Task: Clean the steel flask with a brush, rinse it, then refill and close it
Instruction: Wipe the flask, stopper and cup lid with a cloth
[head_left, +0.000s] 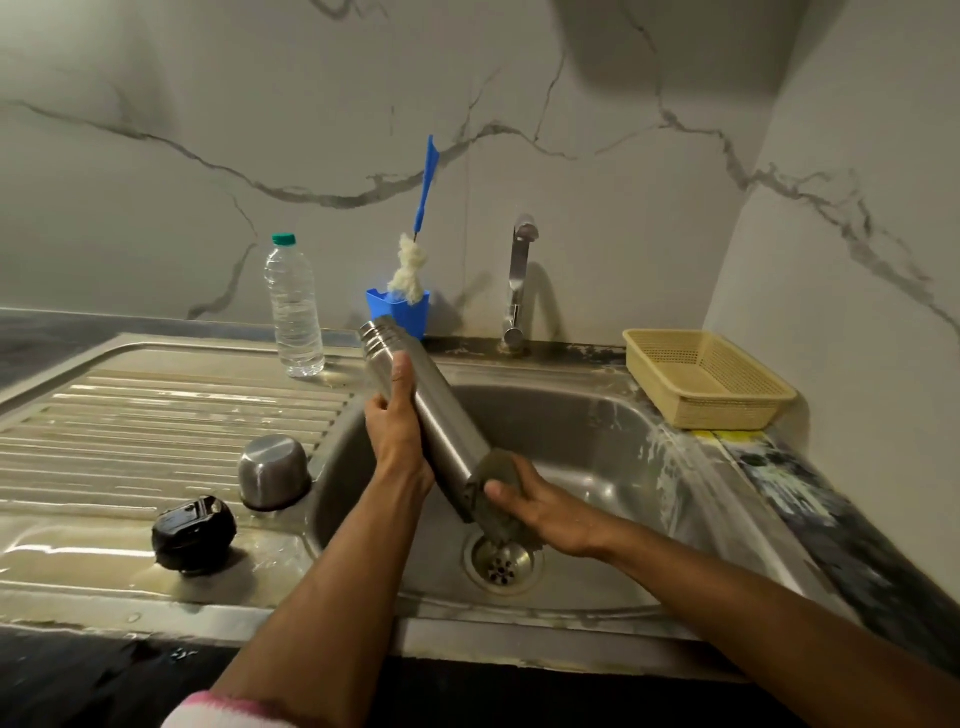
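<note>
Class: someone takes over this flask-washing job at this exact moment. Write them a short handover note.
Left hand grips the flask, tilted over the sink, mouth up-left.
Right hand presses a scrub pad on its base.
Brush stands in the blue holder; steel cup and black cap lie on the drainboard; water bottle behind.
Done: flask open, outside being scrubbed.
Left: rinse, refill, close.

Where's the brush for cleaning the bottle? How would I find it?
Look at the tap behind the sink. Just left of it, against the wall, a blue cup holds the brush. It stands head up, with a fluffy white head and a long thin blue handle, the tallest thing there.
</note>
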